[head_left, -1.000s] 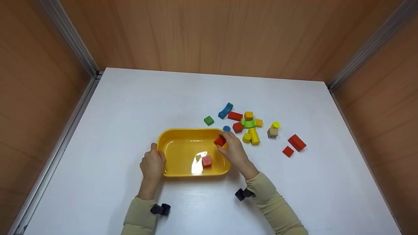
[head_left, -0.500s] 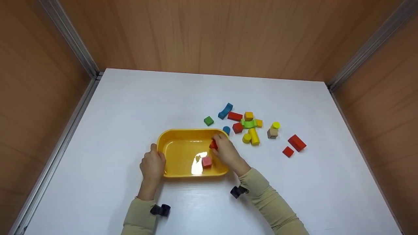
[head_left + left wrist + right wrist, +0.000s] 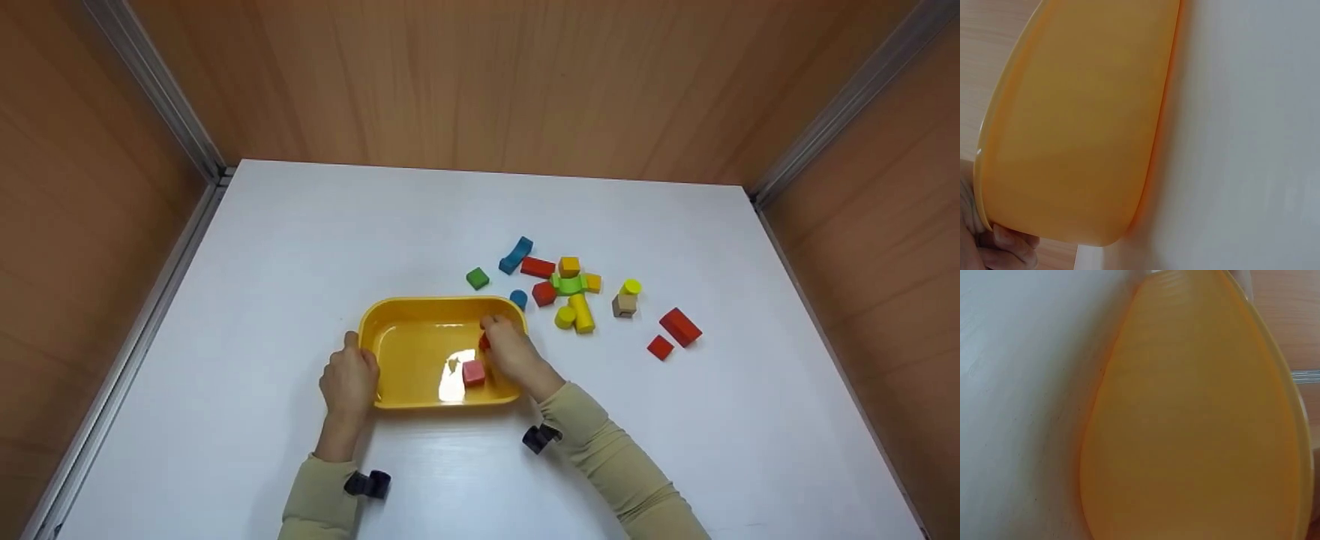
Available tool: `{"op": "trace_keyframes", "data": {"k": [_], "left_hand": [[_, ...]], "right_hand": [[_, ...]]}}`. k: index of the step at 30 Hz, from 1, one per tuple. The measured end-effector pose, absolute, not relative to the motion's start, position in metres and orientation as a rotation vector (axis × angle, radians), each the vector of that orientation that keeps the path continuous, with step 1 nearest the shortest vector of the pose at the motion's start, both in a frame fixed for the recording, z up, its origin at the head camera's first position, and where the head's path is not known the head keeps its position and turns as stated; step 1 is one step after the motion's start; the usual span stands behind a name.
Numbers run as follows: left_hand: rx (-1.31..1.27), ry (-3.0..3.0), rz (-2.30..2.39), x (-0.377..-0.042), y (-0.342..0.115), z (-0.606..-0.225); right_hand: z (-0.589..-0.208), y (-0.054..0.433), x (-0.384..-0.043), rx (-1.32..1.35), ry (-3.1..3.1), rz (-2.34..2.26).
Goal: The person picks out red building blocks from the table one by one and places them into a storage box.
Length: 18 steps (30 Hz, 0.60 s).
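Note:
A yellow tray [image 3: 435, 298] stands near the middle of the white table. My left hand [image 3: 349, 379] grips its left end; the left wrist view shows fingers [image 3: 1013, 244] curled under the tray wall [image 3: 1078, 124]. Inside the tray's right end, my right hand [image 3: 514, 351] pinches a red block [image 3: 484, 342], mostly covered by the fingers. A pink cube [image 3: 473, 373] lies on the tray floor just below that hand. The tray's outer side [image 3: 1196, 410] fills most of the right wrist view, which hides the red block.
Behind and right of the tray lie loose blocks: a green one [image 3: 478, 278], a blue arch [image 3: 516, 255], a blue cylinder [image 3: 518, 299], a yellow cylinder [image 3: 581, 313], a plain wooden cube [image 3: 624, 305] and a large red block [image 3: 681, 327]. Wooden panels [image 3: 480, 82] enclose the table.
My right hand has moved left and down into the tray with the red block, from above its right rim. The left hand keeps its place on the tray.

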State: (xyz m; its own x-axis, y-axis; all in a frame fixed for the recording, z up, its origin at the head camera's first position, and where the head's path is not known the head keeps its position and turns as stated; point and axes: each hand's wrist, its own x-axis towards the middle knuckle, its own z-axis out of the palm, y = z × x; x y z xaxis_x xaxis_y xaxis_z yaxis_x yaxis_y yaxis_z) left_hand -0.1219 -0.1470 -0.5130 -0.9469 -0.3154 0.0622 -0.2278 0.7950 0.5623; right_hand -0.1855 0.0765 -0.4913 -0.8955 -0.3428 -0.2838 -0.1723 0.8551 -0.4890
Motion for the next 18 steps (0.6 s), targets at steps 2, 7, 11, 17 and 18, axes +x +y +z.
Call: {"op": "trace_keyframes", "data": {"k": [2, 7, 11, 17, 18], "left_hand": [[0.433, -2.83, -0.857, -0.1221, -0.1472, -0.5132], [0.425, -2.822, -0.857, -0.1226, -0.1475, -0.5142], [0.416, -2.82, -0.859, -0.1226, -0.1479, -0.5149], [0.405, -2.814, -0.852, -0.1217, -0.1479, -0.515], [0.398, -2.81, -0.85, -0.1217, -0.1478, -0.515]], "right_hand": [[-0.4934, 0.0769, -0.1852, -0.385, 2.65, -0.688], [-0.4977, 0.0773, -0.1849, -0.367, 2.613, -0.74], [-0.4998, 0.077, -0.185, -0.358, 2.593, -0.741], [-0.4991, 0.0767, -0.1825, -0.41, 2.636, -0.661], [-0.4985, 0.0767, -0.1817, -0.439, 2.662, -0.615]]}}
